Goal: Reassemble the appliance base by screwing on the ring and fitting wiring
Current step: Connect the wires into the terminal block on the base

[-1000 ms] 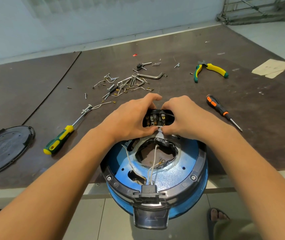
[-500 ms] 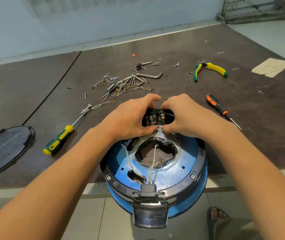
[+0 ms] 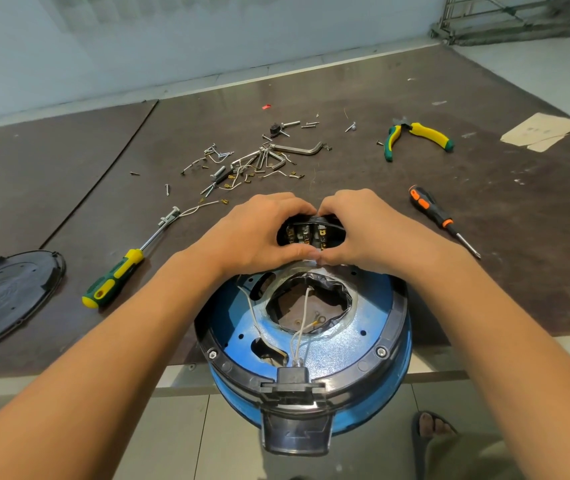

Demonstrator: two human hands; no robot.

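Dark brown table (image 3: 484,271): worn top, in use as the work surface. Blue appliance base (image 3: 339,344): underside up at the table's near edge, its near half out past the edge above the tiled floor; what supports it cannot be seen. Black ring (image 3: 396,337): seated around the base's rim, with a screw head visible on each side, and a black socket block (image 3: 294,377) at its near point. Central opening (image 3: 297,306) of the base: ragged dark lining, holding white wires (image 3: 299,327) that run from the socket block into it, one ending in a small ring terminal. Black round cover (image 3: 6,296): flat on the table, well to the left of the base. Left hand (image 3: 259,233) and right hand (image 3: 370,230): both at the far rim of the base, fingers curled over and thumbs under a black terminal block (image 3: 306,233) with brass contacts, gripping it between them; thumb tips touch. Green-and-yellow screwdriver (image 3: 117,275): left of the base, between it and the cover. Pliers (image 3: 415,136): well beyond the base, to the right. Orange-and-black screwdriver (image 3: 436,216): right of the base's far rim. Loose hardware (image 3: 252,161), screws, hex keys and short wires: scattered beyond the base. Paper scrap (image 3: 540,131): far right of the base.
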